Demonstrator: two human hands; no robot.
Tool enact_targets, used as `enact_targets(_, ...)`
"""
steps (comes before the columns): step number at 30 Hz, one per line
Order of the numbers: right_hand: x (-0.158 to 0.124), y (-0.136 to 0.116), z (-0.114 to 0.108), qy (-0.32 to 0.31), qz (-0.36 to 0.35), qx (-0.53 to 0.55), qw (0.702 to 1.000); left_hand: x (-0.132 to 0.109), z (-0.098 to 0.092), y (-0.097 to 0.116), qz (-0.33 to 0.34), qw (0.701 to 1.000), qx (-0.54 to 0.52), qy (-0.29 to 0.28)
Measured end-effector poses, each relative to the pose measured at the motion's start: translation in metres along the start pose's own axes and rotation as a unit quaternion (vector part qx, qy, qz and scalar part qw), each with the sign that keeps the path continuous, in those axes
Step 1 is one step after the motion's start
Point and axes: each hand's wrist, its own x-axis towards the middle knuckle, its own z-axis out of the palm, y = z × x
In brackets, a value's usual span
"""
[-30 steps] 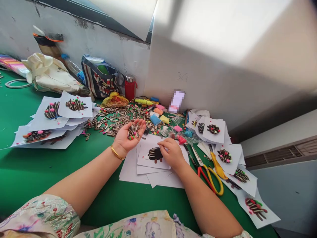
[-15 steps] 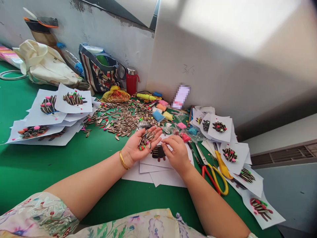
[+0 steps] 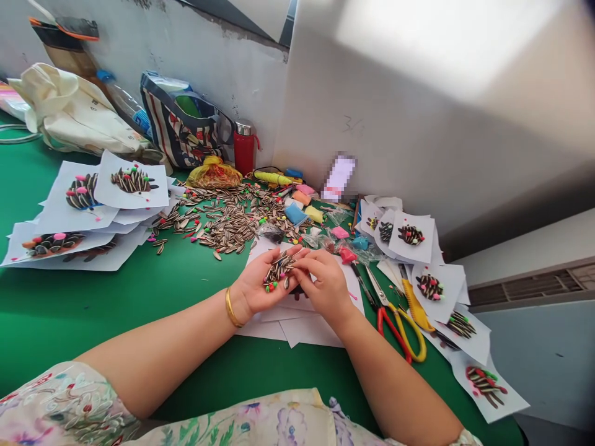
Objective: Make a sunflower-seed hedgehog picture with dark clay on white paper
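Palm up and cupped, my left hand [image 3: 253, 286] carries a small heap of striped sunflower seeds [image 3: 279, 265] with a few red and green beads [image 3: 270, 287]. My right hand [image 3: 329, 290] reaches over that palm, its thumb and forefinger pinched on a seed at the heap's edge. Below both hands lie white paper sheets [image 3: 316, 333]. A dark clay shape [image 3: 297, 290] on the top sheet is mostly covered by my fingers.
Loose sunflower seeds [image 3: 227, 226] spread behind my hands, near coloured clay packs [image 3: 295, 214]. Scissors [image 3: 395, 316] and a yellow cutter [image 3: 416, 306] lie at right. Finished hedgehog pictures [image 3: 134, 181] are stacked left, others [image 3: 411, 235] right. A red flask [image 3: 244, 148] stands behind.
My right hand has moved from above the dark clay shape to the seeds in my left palm. The left hand's fingers have curled in a little. The view has shifted slightly.
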Motion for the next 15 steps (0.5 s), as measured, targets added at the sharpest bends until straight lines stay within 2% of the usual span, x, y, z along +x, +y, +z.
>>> enact_targets(3, -0.003, 0.001, -0.010, 0.016, 0.030, 0.028, 0.999, -0.003, 0.004, 0.006, 0.010, 1.000, -0.005, 0.006)
enact_targets(6, -0.006, 0.008, -0.020, 0.006, 0.095, 0.033, 0.995, -0.003, 0.005, 0.015, 0.059, 0.998, -0.016, 0.006)
enact_targets(10, -0.007, 0.017, -0.025, -0.091, 0.123, 0.026, 0.988, -0.002, 0.006, 0.025, 0.097, 0.995, -0.012, 0.038)
enact_targets(13, -0.006, 0.021, -0.024, -0.162, 0.128, 0.022, 0.978, -0.002, 0.008, 0.028, 0.091, 0.993, -0.020, 0.071)
enact_targets(15, -0.006, 0.022, -0.022, -0.187, 0.132, 0.012, 0.973, -0.002, 0.008, 0.029, 0.081, 0.994, -0.023, 0.075)
